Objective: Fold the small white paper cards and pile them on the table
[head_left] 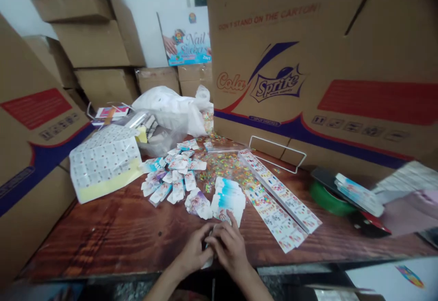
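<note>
A pale card [207,263], mostly hidden, is at the table's [112,239] near edge — grasped between the left hand [193,249] and right hand [228,242], fingers bent around it. Just beyond lies a stack [228,196]; left of that, piled packets [178,171]; right, printed strips [272,210] — behind, a carton [267,59].

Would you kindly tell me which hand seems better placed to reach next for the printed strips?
Probably the right hand: the printed strips lie off to its side, while the left hand would have to reach past the right one.
</note>
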`<state>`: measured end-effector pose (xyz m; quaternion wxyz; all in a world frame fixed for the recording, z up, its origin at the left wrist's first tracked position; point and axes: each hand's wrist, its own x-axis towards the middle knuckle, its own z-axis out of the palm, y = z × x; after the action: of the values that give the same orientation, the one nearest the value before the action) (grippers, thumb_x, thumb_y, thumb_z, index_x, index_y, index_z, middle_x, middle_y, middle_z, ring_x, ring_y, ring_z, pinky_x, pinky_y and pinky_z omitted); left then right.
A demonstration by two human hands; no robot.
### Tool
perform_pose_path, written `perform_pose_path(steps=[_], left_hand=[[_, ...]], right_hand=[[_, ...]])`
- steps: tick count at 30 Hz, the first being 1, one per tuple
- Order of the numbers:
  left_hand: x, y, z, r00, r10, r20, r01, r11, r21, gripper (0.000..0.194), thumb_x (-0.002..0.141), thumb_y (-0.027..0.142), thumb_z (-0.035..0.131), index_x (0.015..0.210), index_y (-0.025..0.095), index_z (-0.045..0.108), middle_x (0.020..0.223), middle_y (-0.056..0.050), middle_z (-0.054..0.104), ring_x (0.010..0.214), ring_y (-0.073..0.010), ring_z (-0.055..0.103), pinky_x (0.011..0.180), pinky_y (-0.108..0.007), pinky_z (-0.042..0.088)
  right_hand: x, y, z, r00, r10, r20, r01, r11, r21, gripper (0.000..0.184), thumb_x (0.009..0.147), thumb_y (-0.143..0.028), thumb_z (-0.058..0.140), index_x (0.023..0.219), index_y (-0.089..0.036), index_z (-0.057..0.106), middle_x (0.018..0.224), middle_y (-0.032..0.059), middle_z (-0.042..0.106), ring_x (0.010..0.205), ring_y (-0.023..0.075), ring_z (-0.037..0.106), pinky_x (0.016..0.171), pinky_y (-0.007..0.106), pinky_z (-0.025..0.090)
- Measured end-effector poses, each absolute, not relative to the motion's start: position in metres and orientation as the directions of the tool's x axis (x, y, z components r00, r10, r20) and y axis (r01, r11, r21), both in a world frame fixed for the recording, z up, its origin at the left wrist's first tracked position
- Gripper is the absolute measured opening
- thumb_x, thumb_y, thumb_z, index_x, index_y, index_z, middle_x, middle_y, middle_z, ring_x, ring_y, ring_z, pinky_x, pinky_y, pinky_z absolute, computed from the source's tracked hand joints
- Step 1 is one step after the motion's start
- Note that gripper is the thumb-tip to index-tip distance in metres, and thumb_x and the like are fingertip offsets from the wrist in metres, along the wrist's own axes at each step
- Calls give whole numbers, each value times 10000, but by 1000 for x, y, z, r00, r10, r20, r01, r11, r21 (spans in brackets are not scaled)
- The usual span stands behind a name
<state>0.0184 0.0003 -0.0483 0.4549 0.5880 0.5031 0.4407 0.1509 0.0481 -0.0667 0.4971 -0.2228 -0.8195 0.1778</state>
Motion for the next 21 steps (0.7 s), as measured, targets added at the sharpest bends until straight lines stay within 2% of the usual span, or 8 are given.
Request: perform_pose_path(steps=[5, 10, 14, 18, 21], left_hand=[[27, -3, -47, -2, 999, 33, 199, -32, 979, 341, 685, 143, 557, 1003, 157, 680, 982, -83, 695, 932, -209, 618, 879, -291, 478], [42, 0, -46, 59, 998, -2, 144, -6, 990, 346, 666, 70, 471, 944, 128, 668, 923, -52, 689, 867, -169, 608, 853, -273, 465], [54, -5, -39, -23, 999, -43, 94, 45, 995, 318, 667, 85, 467, 923, 124, 651, 889, -37, 682, 848, -157, 595, 829, -252, 450], [63, -18, -26, -108, 994, -11, 193, 32, 981, 253, 611, 75, 440, 771, 135, 628, 763, -20, 659, 749, -153, 559, 715, -234, 424], [67, -28, -19, -161, 987, -3, 357, 61, 932, 119, 557, 75, 461, 611, 147, 538, 588, 20, 548, 593, -113, 443, 554, -213, 307]], right_hand=[[154, 47, -63, -403, 516, 756, 136, 850, -508, 153, 912, -183, 486, 791, -222, 571, 677, -31, 598, 642, 123, 583, 1098, 547, 326], [159, 47, -64, -381, 492, 783, 114, 865, -488, 145, 891, -143, 500, 800, -223, 578, 657, -42, 597, 623, 124, 582, 1082, 548, 351], [164, 41, -62, -364, 521, 772, 104, 846, -522, 142, 876, -140, 516, 768, -223, 554, 667, -40, 603, 619, 130, 600, 1095, 556, 320], [171, 25, -61, -356, 529, 770, 119, 843, -524, 150, 875, -129, 492, 770, -233, 523, 652, -52, 594, 593, 128, 604, 1115, 540, 288], [176, 13, -57, -380, 542, 750, 125, 833, -539, 141, 877, -148, 493, 765, -232, 496, 647, -60, 584, 566, 120, 590, 1118, 521, 287]])
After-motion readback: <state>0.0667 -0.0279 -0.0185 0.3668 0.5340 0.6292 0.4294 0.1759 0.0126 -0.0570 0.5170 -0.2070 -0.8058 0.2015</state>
